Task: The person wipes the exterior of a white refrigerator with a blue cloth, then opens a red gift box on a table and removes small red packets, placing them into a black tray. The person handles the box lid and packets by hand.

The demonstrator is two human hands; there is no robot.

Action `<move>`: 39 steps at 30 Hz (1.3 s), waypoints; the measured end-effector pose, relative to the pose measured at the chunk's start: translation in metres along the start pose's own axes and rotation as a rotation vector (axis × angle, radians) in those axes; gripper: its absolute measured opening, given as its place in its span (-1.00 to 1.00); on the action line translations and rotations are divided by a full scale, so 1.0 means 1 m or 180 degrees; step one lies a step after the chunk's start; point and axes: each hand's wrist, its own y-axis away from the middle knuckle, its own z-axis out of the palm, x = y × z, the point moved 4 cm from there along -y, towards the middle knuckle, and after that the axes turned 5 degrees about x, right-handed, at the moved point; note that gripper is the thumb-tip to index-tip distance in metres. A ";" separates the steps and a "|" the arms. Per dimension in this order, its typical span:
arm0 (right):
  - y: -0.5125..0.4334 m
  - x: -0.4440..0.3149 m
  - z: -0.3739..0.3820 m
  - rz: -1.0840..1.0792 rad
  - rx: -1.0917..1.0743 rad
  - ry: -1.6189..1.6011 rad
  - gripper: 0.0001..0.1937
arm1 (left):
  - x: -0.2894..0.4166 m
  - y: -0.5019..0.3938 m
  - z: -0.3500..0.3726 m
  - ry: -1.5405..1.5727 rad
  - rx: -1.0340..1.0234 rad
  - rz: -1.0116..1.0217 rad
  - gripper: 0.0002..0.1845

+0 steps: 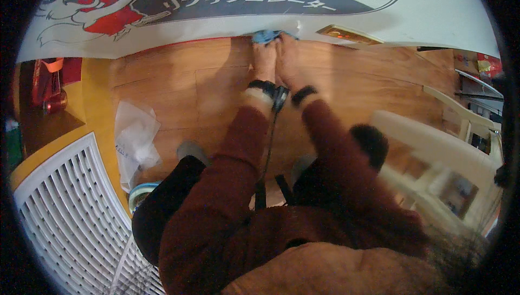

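A crumpled blue cloth (pixel 266 36) is pressed against the lower part of a white refrigerator panel (pixel 227 27). My left hand (pixel 265 58) grips it, arm stretched straight ahead. Right beside it, almost touching, my right hand (pixel 288 56) is on the same cloth, whose blue edge shows past the fingers. The fingertips are partly hidden and slightly blurred. Dark bands circle both wrists. The panel carries a cartoon animal, red marks and large writing on a dark oval.
To the right of the cloth, a gold-framed control panel (pixel 349 35) with small lights is set in the white front. A translucent plastic bag (pixel 138 144) lies on the wooden floor (pixel 174 87) at left, near a white slatted panel (pixel 77 205). A cream chair (pixel 438 144) stands at right.
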 end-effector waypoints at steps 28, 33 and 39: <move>-0.006 -0.016 -0.040 -0.0175 0.1143 -0.0547 -0.42 | 0.088 0.034 0.001 0.0325 -0.0873 0.0866 -0.82; 0.018 0.039 0.012 0.0297 0.0958 -0.0854 -0.56 | 0.031 0.010 0.021 -0.0100 -0.1229 0.0641 -0.71; 0.031 0.069 0.043 0.0499 0.0269 -0.0600 -0.71 | 0.004 0.001 0.020 -0.0509 -0.1386 0.0682 -0.75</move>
